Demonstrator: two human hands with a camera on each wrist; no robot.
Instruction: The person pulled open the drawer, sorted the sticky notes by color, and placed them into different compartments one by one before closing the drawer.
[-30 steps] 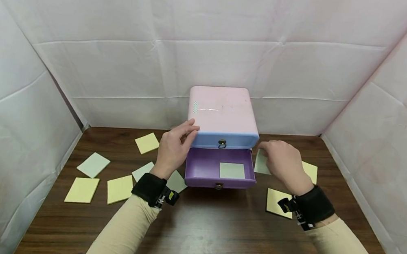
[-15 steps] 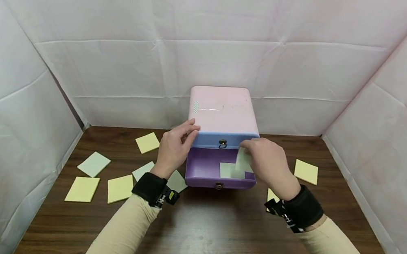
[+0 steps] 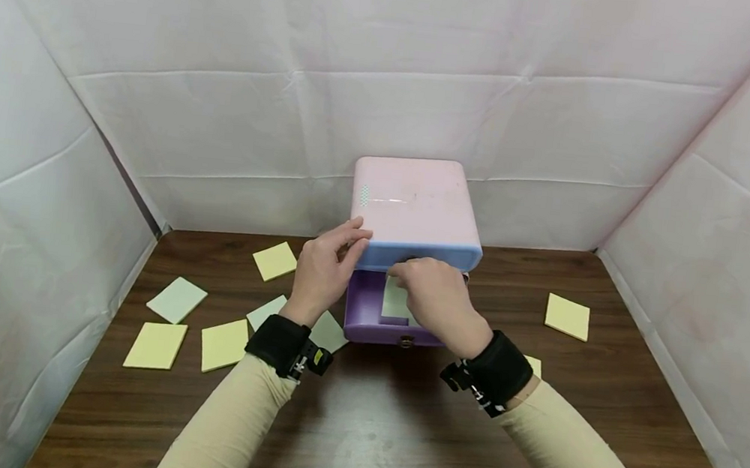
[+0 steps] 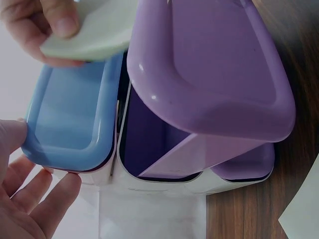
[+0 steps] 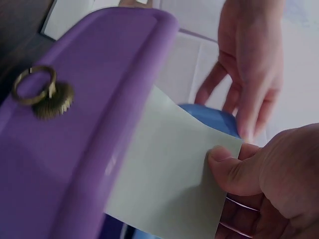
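- Right hand (image 3: pixel 433 300) over the open purple drawer (image 3: pixel 364 310), thumb and fingers pinching a pale green sticky note (image 5: pixel 172 174), held half inside the drawer.
- Left hand (image 3: pixel 326 268) with relaxed, straight fingers resting against the left corner of the pink cabinet (image 3: pixel 415 200), gripping nothing, only steadying.
- Hands close together, not touching.
- More notes scattered on the brown table (image 3: pixel 356 428), well apart from the drawer.
- Possible trouble: note edge catching on the drawer rim or under the blue drawer (image 4: pixel 70 119) above, then bending or sticking askew.
- Possible trouble: adhesive clinging to the thumb at release, pulling the note out again.
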